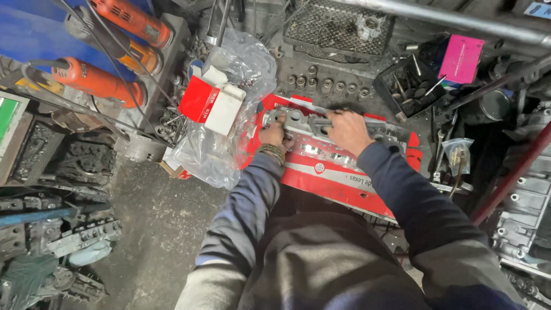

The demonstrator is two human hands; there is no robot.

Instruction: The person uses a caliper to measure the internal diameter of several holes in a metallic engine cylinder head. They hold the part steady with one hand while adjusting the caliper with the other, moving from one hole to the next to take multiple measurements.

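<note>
A grey metal engine part (pixel 321 148) with round bores lies on a flattened red cardboard sheet (pixel 336 185) in front of me. My left hand (pixel 273 133), with a woven band at the wrist, presses on the part's left end. My right hand (pixel 346 130) grips a long grey metal piece (pixel 310 123) lying across the top of the part. Both arms wear dark blue sleeves.
A clear plastic bag (pixel 227 115) with a small red-and-white box (pixel 211 102) lies to the left. Orange power tools (pixel 97 80) hang at upper left. A black tray of tools (pixel 408 86), a pink box (pixel 461 57), several sockets (pixel 321 85) and engine blocks (pixel 525 212) crowd the surroundings.
</note>
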